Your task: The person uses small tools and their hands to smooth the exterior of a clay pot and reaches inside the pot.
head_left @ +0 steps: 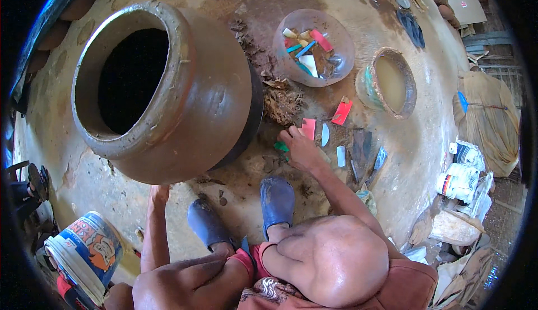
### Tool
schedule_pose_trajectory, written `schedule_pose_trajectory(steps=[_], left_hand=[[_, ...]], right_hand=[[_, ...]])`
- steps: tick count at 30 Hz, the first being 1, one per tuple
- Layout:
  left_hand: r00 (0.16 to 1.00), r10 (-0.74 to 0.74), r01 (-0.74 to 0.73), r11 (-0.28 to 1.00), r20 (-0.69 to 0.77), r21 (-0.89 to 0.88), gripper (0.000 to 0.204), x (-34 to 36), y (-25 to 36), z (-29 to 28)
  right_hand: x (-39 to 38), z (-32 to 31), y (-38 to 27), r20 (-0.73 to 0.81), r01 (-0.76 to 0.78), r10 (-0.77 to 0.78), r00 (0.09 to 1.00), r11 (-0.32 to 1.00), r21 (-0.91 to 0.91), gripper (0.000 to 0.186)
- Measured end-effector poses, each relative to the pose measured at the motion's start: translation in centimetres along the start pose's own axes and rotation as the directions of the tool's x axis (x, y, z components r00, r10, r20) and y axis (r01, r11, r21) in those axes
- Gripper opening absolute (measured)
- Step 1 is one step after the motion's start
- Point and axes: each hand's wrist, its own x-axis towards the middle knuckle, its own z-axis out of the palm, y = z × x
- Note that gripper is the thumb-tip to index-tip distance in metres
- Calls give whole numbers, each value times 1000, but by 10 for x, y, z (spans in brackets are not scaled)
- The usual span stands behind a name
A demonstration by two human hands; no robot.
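A large brown clay pot (216, 91) with a thick rim and dark mouth stands at the left, tilted in view on a dark base. My left hand (160, 192) reaches to the pot's near underside, its fingers hidden behind the wall. Down at the floor, my right hand (301, 148) has its fingers bent around a small green plastic piece (281, 146). Close beside that hand lie a pink flat piece (309, 128), a pale blue oval piece (325, 134) and a light rectangular piece (341, 156). A red piece (342, 110) lies a little farther off.
Beyond the pieces sit a clear plastic bowl (346, 66) of coloured scraps and a crusted tub (367, 89) of murky liquid. Clay lumps (283, 104) lie beside the pot. A printed bucket (95, 243) stands at lower left; white containers (462, 178) are at right.
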Motion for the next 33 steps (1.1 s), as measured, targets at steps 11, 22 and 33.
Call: schedule_pose_trajectory(steps=[11, 22, 33], left_hand=[[990, 131, -132, 797, -45, -589, 63, 11, -57, -13], [992, -21, -41, 883, -127, -468, 57, -23, -29, 11], [974, -25, -43, 956, -223, -292, 52, -35, 33, 38]], right_hand=[[24, -149, 28, -533, 29, 182, 826, 931, 363, 23], [179, -160, 182, -279, -320, 257, 925, 924, -208, 21], [153, -199, 112, -655, -227, 139, 743, 973, -50, 24]])
